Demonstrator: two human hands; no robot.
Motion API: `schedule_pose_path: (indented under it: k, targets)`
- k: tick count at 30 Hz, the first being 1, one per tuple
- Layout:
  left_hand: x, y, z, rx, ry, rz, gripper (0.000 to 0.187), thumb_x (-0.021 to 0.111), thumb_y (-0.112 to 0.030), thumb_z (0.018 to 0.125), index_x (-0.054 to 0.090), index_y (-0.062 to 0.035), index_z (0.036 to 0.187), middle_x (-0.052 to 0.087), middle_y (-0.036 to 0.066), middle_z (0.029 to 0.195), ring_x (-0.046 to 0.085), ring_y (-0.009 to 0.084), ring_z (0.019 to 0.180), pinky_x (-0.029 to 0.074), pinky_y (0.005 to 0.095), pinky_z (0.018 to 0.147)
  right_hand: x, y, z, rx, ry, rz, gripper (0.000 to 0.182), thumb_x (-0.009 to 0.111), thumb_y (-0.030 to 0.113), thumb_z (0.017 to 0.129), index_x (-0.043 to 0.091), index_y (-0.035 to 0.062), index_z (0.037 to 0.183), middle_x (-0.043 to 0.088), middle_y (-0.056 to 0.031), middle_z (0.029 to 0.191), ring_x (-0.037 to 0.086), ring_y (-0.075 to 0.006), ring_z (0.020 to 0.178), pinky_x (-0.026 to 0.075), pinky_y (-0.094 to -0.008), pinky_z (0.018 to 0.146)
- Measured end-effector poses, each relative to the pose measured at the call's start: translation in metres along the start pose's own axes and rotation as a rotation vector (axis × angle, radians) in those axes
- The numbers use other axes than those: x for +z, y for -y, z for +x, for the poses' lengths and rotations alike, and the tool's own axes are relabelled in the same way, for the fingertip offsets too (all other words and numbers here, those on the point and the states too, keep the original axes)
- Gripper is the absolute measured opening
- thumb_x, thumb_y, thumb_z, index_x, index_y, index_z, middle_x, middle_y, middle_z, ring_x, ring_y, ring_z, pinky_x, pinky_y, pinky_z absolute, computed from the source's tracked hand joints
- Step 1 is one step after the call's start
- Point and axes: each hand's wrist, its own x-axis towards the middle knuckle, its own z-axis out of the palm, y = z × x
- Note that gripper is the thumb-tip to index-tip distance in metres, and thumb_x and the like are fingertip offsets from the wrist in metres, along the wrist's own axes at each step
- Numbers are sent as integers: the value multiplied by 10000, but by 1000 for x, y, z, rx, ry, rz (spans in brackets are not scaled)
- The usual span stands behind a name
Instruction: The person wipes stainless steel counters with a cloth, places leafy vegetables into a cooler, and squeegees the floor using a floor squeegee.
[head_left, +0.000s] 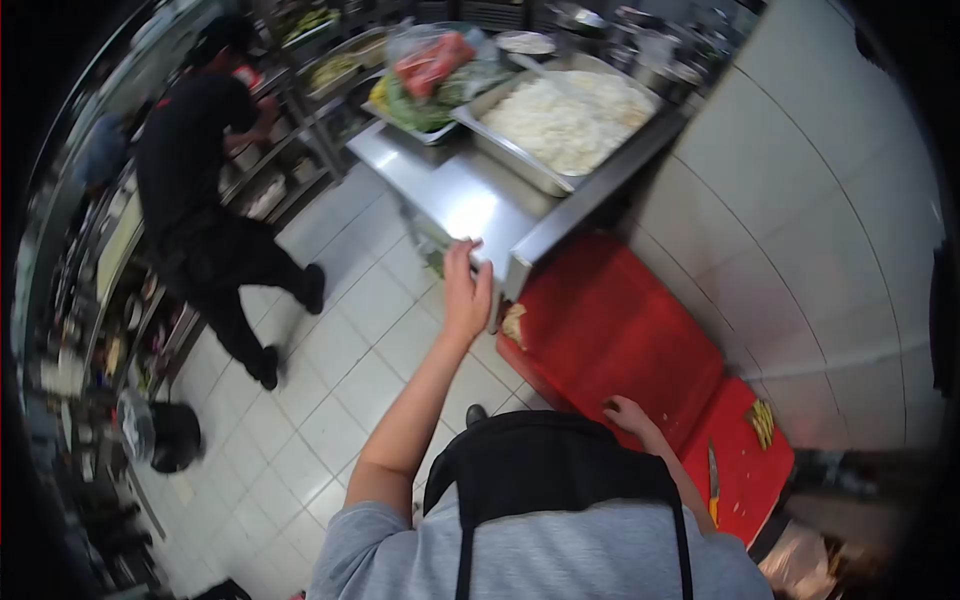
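My left hand [468, 295] reaches forward to the near corner of a stainless steel table [470, 205], fingers stretched out at its edge and holding nothing I can see. Lower down, my right hand [628, 415] hangs over a large red plastic surface with a raised rim [610, 330], its fingers loosely bent and apart. Beside my right forearm lies a red cutting board [745, 480]. A knife with a yellow handle [713, 485] and a small pile of green-yellow vegetable pieces [762, 424] rest on that board. A pale scrap [514, 325] sits at the red surface's left edge.
On the steel table stands a deep metal pan of white chopped food [565, 120], beside a tray with bagged vegetables [435, 75]. A person in dark clothes [195, 150] works at shelves on the left. A black bucket [175, 437] stands on the tiled floor. A tiled wall [800, 230] closes the right side.
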Motion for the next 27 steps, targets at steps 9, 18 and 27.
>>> schedule_pose_path:
  k: [9,18,27]
  targets:
    - [76,-21,56,-20,51,227,254,471,-193,881,582,-49,1058,474,182,1198,458,345,1099,345,421,932,-30,-116,-38,318,-164,-14,294,534,210,808,589,47,1048,627,-157,986,619,-264,892,472,-373,823]
    - [74,-29,61,-38,196,135,308,370,-193,942,585,-9,1064,479,180,1195,458,304,1128,350,368,951,-30,-225,-51,342,-216,-127,284,505,281,804,613,35,896,624,-199,867,613,-340,820,484,-421,758]
    - [67,9,60,-186,428,-24,350,406,-240,948,511,15,1164,476,127,1169,511,187,961,413,297,849,108,-143,-135,458,-306,271,237,580,174,769,609,35,960,641,-141,855,629,-269,776,496,-378,692]
